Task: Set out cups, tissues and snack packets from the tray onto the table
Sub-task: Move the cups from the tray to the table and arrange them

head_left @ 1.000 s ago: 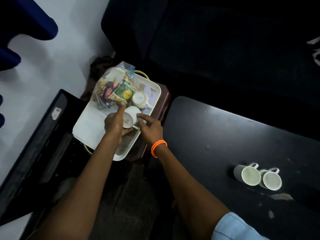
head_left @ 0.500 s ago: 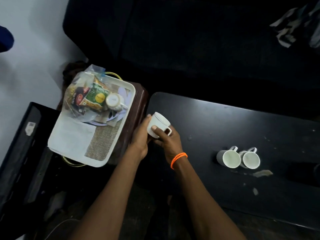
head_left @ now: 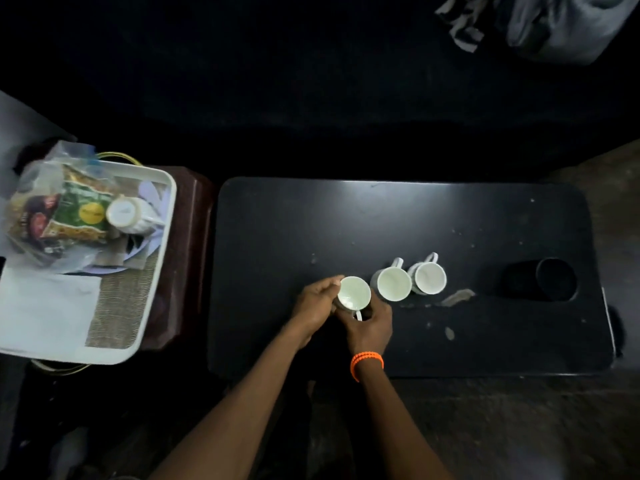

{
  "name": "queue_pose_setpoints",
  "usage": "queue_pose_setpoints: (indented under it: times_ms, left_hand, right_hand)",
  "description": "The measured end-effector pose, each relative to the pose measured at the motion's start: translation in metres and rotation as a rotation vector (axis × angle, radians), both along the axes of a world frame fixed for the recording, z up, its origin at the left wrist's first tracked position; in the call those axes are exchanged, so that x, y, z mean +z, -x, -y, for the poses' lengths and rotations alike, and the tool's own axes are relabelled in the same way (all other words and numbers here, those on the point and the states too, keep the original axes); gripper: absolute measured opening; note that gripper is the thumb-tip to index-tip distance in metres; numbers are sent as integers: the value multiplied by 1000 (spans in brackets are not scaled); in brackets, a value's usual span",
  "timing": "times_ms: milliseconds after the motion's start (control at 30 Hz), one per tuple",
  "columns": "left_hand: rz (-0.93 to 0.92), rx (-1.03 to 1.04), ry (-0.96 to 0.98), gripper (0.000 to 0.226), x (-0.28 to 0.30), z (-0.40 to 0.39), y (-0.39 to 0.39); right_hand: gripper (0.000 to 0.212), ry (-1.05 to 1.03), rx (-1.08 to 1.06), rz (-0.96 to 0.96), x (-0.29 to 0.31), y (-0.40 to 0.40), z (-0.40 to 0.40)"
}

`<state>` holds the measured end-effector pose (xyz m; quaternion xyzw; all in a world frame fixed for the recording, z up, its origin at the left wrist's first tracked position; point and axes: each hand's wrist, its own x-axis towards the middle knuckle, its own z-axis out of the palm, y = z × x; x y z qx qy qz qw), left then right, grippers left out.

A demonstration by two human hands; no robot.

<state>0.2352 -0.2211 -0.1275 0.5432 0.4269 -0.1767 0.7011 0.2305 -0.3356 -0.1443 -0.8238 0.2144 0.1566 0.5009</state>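
Both my hands hold a white cup upright on the black table: my left hand wraps its left side, my right hand pinches its handle. Two more white cups stand in a row just to its right. On the white tray at the left lie one white cup, a green snack packet inside a clear bag with other packets, and white tissues.
The tray rests on a dark brown stool left of the table. A black round container lies at the table's right side. A dark sofa fills the far side, with grey cloth at the top right.
Both hands lifted a white cup off the tray, carried it right over the table and brought it down beside the two standing cups. The view swung right.
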Motion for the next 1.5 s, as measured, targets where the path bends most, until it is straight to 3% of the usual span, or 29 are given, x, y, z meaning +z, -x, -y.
queue_pose_setpoints:
  times_ms: [367, 533, 600, 667, 800, 900, 1000, 1100, 1200, 1333, 1400, 1500]
  left_hand:
    - [15, -13, -8, 32, -7, 12, -21]
    - [-16, 224, -38, 33, -4, -31, -16]
    - [-7, 341, -99, 24, -2, -60, -9]
    - [18, 458, -195, 18, 3, -96, 4]
    - [3, 621, -495, 19, 22, -173, 33]
    - [-46, 681, -764, 18, 39, -221, 54]
    - [-119, 602, -942, 24, 48, -258, 67]
    - [-140, 539, -902, 39, 46, -287, 68]
    - [-57, 508, -708, 42, 47, -301, 62]
    - [-130, 506, -627, 62, 51, -309, 61]
    - [-150, 624, -550, 74, 55, -310, 62]
    - [-96, 756, -495, 73, 57, -306, 60]
  right_hand:
    - [56, 205, -70, -180, -5, -5, 13]
    - [70, 330, -295, -423, -5, 2, -1]
    - [86, 266, -435, -632, -5, 12, -11]
    - [85, 186, -391, -714, -7, 24, -30]
    - [31, 39, -25, -570, 10, 39, -106]
    - [21, -32, 211, -254, 31, 35, -176]
    - [15, -94, 570, 49, 46, 19, -244]
    - [45, -38, 844, 223, 53, -3, -304]
    - [67, 87, 1025, 123, 57, -18, -345]
    - [60, 54, 1030, 27, 59, -11, -354]
    - [56, -31, 990, 34, 57, -4, -342]
    - [39, -232, 902, 101, 56, -6, -320]
